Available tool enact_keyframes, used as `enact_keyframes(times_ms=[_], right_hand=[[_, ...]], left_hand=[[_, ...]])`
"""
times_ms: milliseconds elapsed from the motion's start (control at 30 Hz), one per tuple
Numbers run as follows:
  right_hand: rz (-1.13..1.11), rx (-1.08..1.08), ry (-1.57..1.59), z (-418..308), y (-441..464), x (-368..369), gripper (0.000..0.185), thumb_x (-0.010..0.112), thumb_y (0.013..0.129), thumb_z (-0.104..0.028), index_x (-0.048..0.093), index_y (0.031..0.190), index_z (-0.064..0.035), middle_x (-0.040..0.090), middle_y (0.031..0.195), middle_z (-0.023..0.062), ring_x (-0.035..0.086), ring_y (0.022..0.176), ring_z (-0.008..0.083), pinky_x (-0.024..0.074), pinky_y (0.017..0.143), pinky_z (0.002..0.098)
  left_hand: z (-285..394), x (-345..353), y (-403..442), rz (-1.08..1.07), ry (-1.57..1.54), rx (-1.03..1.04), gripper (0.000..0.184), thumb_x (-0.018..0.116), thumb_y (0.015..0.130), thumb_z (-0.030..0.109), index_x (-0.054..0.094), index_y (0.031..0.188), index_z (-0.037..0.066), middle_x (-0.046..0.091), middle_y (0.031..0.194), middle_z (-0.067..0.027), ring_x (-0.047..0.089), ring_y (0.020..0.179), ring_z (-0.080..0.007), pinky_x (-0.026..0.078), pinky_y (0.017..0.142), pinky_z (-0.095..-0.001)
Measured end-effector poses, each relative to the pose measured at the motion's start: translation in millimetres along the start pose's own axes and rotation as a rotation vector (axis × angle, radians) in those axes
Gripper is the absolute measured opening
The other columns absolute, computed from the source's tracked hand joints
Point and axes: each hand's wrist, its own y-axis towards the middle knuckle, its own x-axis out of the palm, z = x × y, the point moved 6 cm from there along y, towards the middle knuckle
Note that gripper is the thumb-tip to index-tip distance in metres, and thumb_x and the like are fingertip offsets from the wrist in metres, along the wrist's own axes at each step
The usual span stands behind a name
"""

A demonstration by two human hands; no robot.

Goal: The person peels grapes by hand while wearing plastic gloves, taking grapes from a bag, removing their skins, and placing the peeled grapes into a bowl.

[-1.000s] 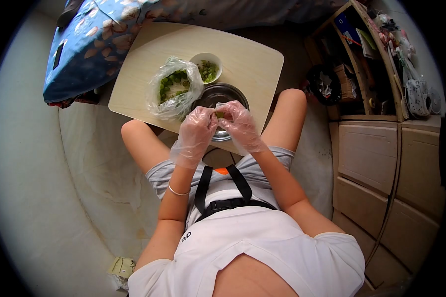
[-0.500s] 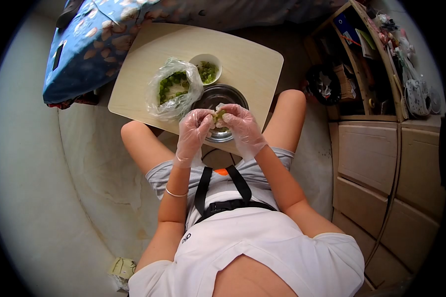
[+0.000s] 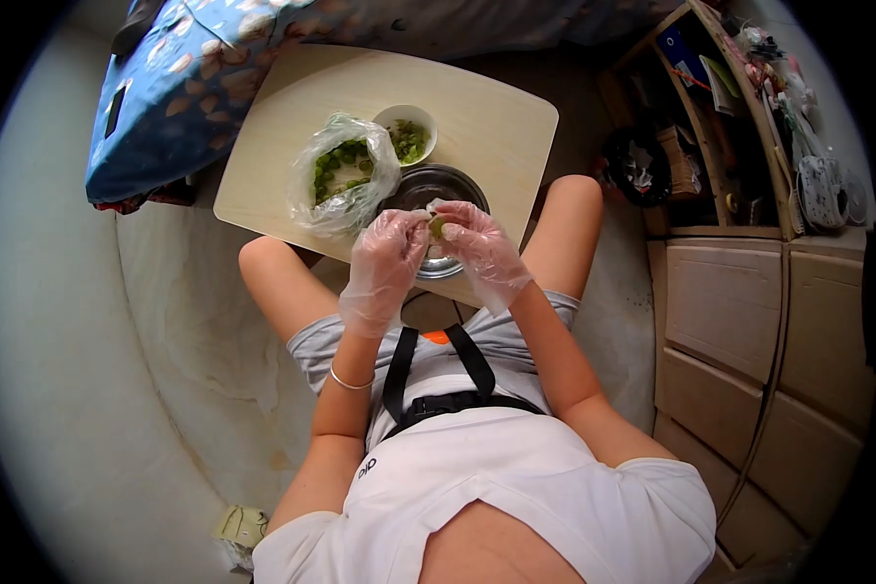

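Both hands are in clear plastic gloves, close together above a steel bowl (image 3: 469, 185). Between the thumb and fingers of my right hand (image 3: 479, 253) is a small green grape (image 3: 437, 229). My left hand (image 3: 387, 261) is closed beside it with its fingertips pinched; what they grip, if anything, is too small to make out. To the left of the steel bowl, a clear plastic bag (image 3: 307, 200) lies open with green grapes (image 3: 336, 165) inside. Behind the steel bowl, a white bowl (image 3: 428, 122) holds small green pieces. The hands hide part of the steel bowl's inside.
A low cream table (image 3: 496, 117) stands in front of me, between my knees. A bed with a blue floral cover (image 3: 180, 97) borders it at the back left. On the right are a wooden shelf (image 3: 711, 117), a black bin (image 3: 636, 165) and drawers (image 3: 720, 302).
My left hand has turned and shifted slightly right, its fingertips drawing back from the grape. The grape now shows at my right hand's fingers. Bag and bowls stay put.
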Motion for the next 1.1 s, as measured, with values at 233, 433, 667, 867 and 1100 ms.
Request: enact_keyframes(times_ms=[233, 433, 667, 867, 1100], right_hand=[[-0.001, -0.023, -0.244, -5, -2, -12, 0.025, 0.069, 0.088, -0.006, 0.058, 0.109, 0.0015, 0.065, 0.098, 0.0098, 0.066, 0.087, 0.0175, 0.0545, 0.083, 0.0312], [-0.04, 0.005, -0.284, -11, -1, -8, 0.024, 0.071, 0.086, -0.007, 0.061, 0.105, 0.0026, 0.067, 0.097, 0.0095, 0.066, 0.085, 0.0163, 0.0536, 0.081, 0.0297], [-0.006, -0.025, -0.383, -7, 1, -11, 0.023, 0.071, 0.086, -0.007, 0.062, 0.106, 0.001, 0.066, 0.098, 0.0073, 0.064, 0.088, 0.0129, 0.0525, 0.083, 0.0283], [-0.039, -0.032, -0.372, -4, 0, -9, 0.023, 0.069, 0.087, -0.008, 0.062, 0.107, 0.001, 0.065, 0.101, 0.0077, 0.064, 0.092, 0.0137, 0.053, 0.085, 0.0293], [-0.054, 0.022, -0.091, 2, 5, -11, 0.026, 0.066, 0.088, -0.006, 0.06, 0.111, 0.0028, 0.064, 0.105, 0.01, 0.065, 0.095, 0.0191, 0.0539, 0.089, 0.0336]], left_hand=[[1, 3, 2, -0.159, -0.009, 0.005, 0.01, 0.065, 0.088, 0.007, 0.067, 0.097, 0.004, 0.065, 0.09, -0.0156, 0.063, 0.08, -0.0348, 0.051, 0.07, -0.0396], [-8, 10, -3, -0.188, -0.013, 0.074, 0.011, 0.066, 0.086, 0.008, 0.064, 0.096, 0.006, 0.061, 0.083, -0.0114, 0.061, 0.077, -0.0311, 0.05, 0.068, -0.0398], [-3, 17, -8, -0.148, 0.19, 0.1, 0.015, 0.066, 0.082, 0.001, 0.062, 0.096, 0.005, 0.061, 0.084, -0.0131, 0.062, 0.075, -0.0341, 0.051, 0.067, -0.0423], [-15, 11, -6, -0.128, 0.076, 0.04, 0.011, 0.065, 0.083, 0.001, 0.063, 0.094, 0.003, 0.063, 0.086, -0.0138, 0.062, 0.075, -0.033, 0.051, 0.066, -0.0387], [-12, 3, -7, -0.121, -0.092, -0.059, 0.011, 0.065, 0.087, 0.002, 0.067, 0.098, -0.001, 0.066, 0.088, -0.0168, 0.064, 0.077, -0.0322, 0.05, 0.07, -0.0372]])
